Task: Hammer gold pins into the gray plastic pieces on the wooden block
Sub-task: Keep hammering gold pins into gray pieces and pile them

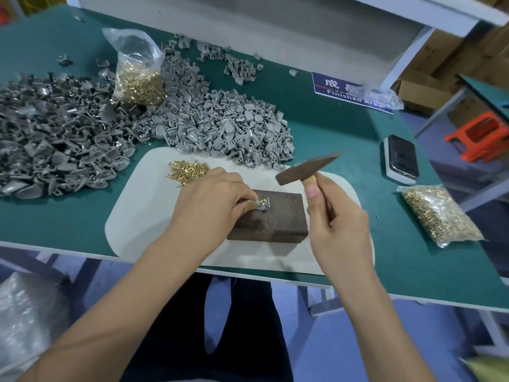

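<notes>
A dark wooden block (pixel 278 219) lies on a white mat (pixel 143 210). On the block's left top sits a small gray plastic piece (pixel 263 205) with a gold pin (pixel 263 201) standing in it. My left hand (pixel 209 205) pinches that piece and steadies it on the block. My right hand (pixel 334 216) grips the wooden handle of a hammer (pixel 305 169), whose dark head is raised above and to the right of the piece. A small heap of loose gold pins (pixel 188 170) lies on the mat behind my left hand.
Large piles of gray plastic pieces (pixel 228 128) and darker pieces (pixel 55 133) cover the green table (pixel 330 128). A bag of gold pins (pixel 137 75) stands at the back, another bag (pixel 438 213) lies right. A phone (pixel 402 158) and a blue sign (pixel 347 91) sit right.
</notes>
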Tool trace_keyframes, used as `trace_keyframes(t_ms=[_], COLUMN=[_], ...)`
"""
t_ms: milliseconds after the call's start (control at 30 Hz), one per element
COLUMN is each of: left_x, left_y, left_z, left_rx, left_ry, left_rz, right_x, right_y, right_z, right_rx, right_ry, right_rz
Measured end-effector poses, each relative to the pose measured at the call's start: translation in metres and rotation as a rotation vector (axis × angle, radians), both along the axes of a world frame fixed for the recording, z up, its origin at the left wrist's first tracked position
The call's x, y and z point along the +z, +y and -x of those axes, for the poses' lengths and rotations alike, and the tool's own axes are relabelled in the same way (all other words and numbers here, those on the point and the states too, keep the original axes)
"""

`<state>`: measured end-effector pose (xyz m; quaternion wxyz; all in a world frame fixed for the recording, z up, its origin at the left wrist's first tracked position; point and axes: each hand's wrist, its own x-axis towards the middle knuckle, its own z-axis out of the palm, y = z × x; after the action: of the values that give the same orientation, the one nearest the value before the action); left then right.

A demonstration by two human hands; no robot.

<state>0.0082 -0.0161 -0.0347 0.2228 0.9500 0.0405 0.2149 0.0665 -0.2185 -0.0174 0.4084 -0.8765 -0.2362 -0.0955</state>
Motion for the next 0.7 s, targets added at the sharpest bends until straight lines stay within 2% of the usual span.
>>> trace_keyframes(t_ms=[67, 133, 267, 400, 467, 567, 633, 700], left_x=[0.0, 0.0, 0.001, 0.0, -0.001, -0.001, -0.001, -0.002], left_y=[0.0, 0.0, 0.0, 0.004, 0.005, 0.004, 0.005, 0.006], left_z=[0.001, 0.002, 0.001, 0.001, 0.001, 0.001, 0.001, 0.002], left_rx=[-0.002, -0.001, -0.014, -0.031, -0.036, -0.028, -0.029, -0.03], left_ry=[-0.014, -0.022, -0.022, -0.016, -0.02, -0.03, -0.031, -0.03], left_rz=[-0.003, -0.006, -0.018, -0.044, -0.055, -0.06, -0.072, -0.064], right_x=[-0.004, -0.002, 0.004, 0.002, 0.005, 0.006, 0.008, 0.012], right_y=[0.0, -0.003, -0.005, 0.003, 0.0, 0.0, 0.0, -0.003], right_z=[0.002, -0.001, -0.001, 0.004, 0.002, 0.003, 0.005, 0.002], right_rx=[0.061, 0.04, -0.043, 0.05, -0.015, 0.004, 0.042, -0.005], right_ry=[0.061, 0.036, -0.029, 0.027, -0.061, -0.004, 0.025, -0.079], right_rz=[0.119, 0.23, 0.067, 0.286, 0.289, 0.207, 0.34, 0.408])
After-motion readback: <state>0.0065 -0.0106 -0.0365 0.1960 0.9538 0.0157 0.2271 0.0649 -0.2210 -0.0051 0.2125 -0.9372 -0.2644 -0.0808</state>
